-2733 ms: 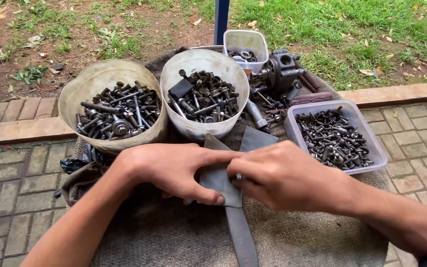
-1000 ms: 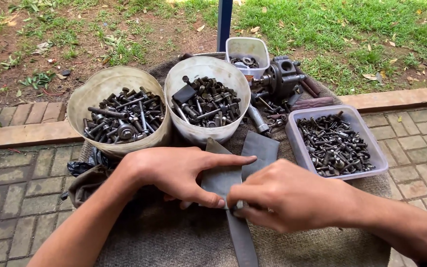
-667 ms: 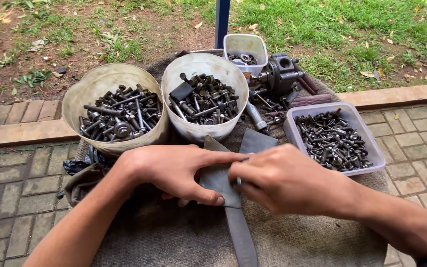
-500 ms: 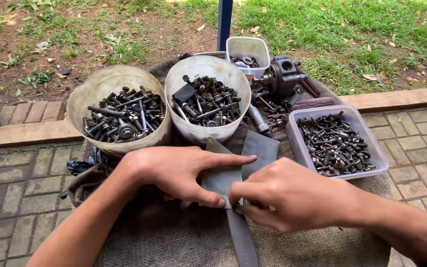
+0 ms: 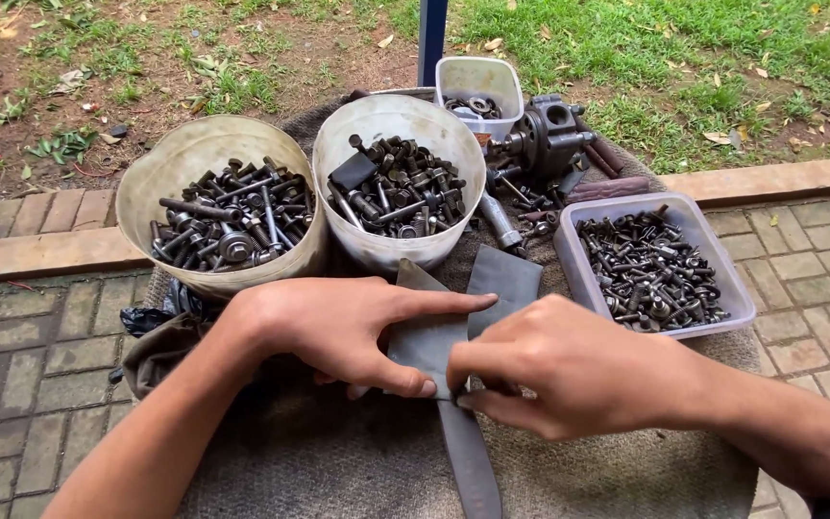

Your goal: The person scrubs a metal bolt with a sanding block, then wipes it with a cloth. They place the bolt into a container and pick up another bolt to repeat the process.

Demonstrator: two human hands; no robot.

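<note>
Rubber strip (image 5: 429, 341) lies pinned flat under our left hand (image 5: 333, 327) — fingers spread. Our right hand (image 5: 569, 370) pinches its edge, beside tubs of bolts (image 5: 223, 216).

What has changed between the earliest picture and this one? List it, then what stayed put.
The right hand has slid toward the person along the dark rubber strip, fingertips now pinched at its near edge. The left hand stays pressed flat on the strip, forefinger extended. The two round tubs of bolts and the rectangular tray have not moved.
</note>
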